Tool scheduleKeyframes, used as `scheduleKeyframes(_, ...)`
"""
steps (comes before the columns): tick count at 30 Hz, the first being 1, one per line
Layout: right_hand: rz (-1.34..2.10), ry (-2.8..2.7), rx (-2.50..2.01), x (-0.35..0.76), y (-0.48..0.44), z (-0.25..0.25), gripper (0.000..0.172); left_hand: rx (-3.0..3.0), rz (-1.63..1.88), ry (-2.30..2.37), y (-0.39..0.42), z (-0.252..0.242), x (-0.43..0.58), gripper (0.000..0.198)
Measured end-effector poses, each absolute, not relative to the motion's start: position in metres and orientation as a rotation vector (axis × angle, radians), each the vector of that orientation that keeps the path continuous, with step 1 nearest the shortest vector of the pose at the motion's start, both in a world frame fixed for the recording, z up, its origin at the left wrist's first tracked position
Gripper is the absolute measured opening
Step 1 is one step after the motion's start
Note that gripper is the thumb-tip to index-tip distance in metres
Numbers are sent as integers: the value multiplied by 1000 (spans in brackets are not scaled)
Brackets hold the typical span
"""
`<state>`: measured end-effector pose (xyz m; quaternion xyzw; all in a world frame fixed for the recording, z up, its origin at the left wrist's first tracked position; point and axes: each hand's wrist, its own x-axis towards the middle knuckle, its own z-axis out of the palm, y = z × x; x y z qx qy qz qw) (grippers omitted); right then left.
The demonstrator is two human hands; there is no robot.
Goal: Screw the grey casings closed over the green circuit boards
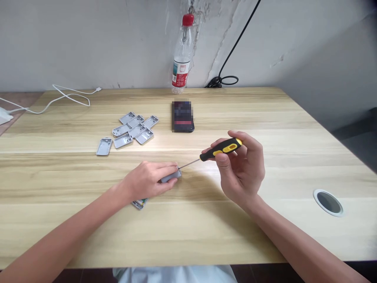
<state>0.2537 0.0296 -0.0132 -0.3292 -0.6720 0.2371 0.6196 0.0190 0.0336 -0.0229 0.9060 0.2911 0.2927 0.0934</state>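
The left hand [149, 180] holds a grey case [171, 175], the right hand [243, 169] a screwdriver [209, 154].

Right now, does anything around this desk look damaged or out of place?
Yes: the wall is cracked and peeling behind and beside the red-capped plastic bottle, unlike its smoother stretches. Nothing looks spilled on the desk, and the black-and-yellow screwdriver shows no obvious damage.

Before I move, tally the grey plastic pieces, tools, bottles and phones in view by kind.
Loose open grey plastic shells: 8
Grey plastic case under the left hand: 1
Grey piece with green circuit board, partly hidden: 1
Black-and-yellow screwdriver: 1
Clear plastic bottle with red cap: 1
Black rectangular phone: 1
Total: 13
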Motion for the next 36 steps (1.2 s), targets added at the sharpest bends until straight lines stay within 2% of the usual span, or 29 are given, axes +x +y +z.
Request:
scheduleKeyframes(9,552,-1597,-795,248,36,-5,34,2647,828,857,33,-23,18,18)
scheduleKeyframes(15,657,-1745,-734,242,50,21,28,2574,864,881,33,-24,18,19)
scheduleKeyframes(19,724,-1914,-723,240,59,41,31,2562,900,904,33,-26,18,18)
scheduleKeyframes(22,652,-2000,-702,239,63,49,33,2545,913,908,33,-27,17,19)
scheduleKeyframes(27,448,-2094,-689,239,65,51,13,2539,903,919,32,-26,17,18)
scheduleKeyframes(36,372,-2088,-682,238,60,51,11,2493,813,973,32,-25,16,20)
